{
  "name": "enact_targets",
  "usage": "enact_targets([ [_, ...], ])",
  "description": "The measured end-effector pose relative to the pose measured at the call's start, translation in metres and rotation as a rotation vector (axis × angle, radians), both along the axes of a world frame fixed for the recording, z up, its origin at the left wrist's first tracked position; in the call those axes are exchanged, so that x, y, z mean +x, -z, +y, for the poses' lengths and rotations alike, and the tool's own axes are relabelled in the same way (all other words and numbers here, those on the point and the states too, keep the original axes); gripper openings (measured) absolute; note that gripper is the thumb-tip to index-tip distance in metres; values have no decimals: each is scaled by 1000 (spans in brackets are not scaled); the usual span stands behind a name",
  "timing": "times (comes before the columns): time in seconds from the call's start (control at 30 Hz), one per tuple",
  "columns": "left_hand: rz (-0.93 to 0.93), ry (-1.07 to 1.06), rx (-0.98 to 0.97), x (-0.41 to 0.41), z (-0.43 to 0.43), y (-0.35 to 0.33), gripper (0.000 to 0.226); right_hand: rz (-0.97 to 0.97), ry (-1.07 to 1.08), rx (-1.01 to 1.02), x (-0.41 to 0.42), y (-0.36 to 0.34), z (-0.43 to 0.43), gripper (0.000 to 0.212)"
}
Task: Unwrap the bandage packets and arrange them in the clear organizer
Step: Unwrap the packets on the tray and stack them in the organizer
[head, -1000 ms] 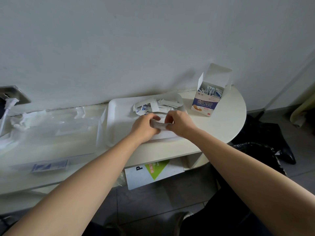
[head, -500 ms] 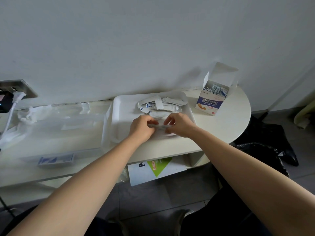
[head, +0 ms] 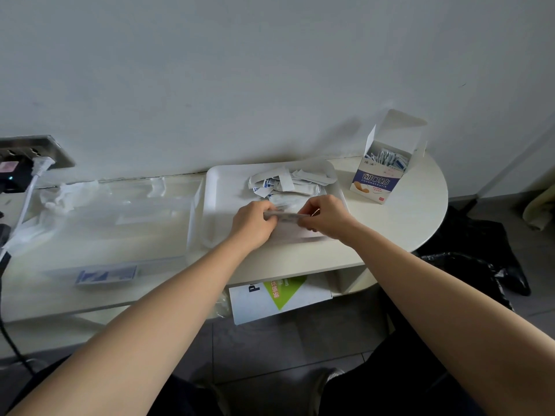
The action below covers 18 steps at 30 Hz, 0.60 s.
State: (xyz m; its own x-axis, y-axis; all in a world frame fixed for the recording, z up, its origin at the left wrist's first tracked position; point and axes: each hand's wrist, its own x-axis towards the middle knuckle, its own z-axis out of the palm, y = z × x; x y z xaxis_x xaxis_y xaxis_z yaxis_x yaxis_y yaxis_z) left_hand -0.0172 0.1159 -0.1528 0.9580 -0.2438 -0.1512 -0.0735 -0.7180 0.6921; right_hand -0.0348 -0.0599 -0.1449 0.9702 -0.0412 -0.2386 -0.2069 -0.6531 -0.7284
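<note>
Frame middle | you are pinching the packet (head: 285, 217) with left hand (head: 253, 225) and right hand (head: 326, 217), pulling wider than before | probably opening

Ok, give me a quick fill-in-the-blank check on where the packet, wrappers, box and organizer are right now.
The left hand and right hand pinch one bandage packet ____ them.
The torn wrappers are piled in the white ____.
The bandage box stands with its lid ____.
The clear organizer lies ____ of the hands.
Answers: between; tray; open; left.
</note>
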Motion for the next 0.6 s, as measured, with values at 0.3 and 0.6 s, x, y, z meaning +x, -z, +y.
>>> enact_targets([
  [0.3, -156, -1, -52, 3, 38, -58, 20, -279, -72, 99, 7, -40, 31, 14],
  [0.6, -129, -100, 4, -17, 162, -97, 18, -334, -263, 120, 20, -69, 151, 16],
])
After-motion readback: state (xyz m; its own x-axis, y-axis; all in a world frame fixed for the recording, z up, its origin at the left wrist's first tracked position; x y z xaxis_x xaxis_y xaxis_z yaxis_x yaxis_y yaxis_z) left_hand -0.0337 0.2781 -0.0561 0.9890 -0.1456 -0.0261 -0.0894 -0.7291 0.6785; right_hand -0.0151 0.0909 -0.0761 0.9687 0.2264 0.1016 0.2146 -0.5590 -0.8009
